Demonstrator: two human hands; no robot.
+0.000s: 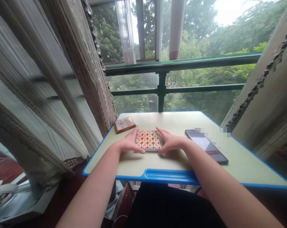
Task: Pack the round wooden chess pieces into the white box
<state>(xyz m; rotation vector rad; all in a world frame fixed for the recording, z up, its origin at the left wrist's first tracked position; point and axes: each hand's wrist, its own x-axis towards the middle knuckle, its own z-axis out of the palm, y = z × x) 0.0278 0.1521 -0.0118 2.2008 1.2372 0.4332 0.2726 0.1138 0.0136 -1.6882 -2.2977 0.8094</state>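
An open box (148,150) of Chinese chess pieces lies flat on the small table, between my two hands. Round wooden pieces (144,141) fill it in rows, red characters toward the left and dark ones toward the right. My left hand (129,142) is curved around the left side, thumb at the front corner and fingers along the side toward the back. On the opposite side my right hand (169,141) spans the right edge, its fingers at the back corner and its thumb at the front. Both hands appear to touch the box.
The pale table (179,122) has a blue rim and a blue front groove (169,174). At the back left lies a flat printed lid or case (125,124). A dark phone (206,145) rests on the right, under my right forearm's far side. Curtains and a green railing (181,65) surround the table.
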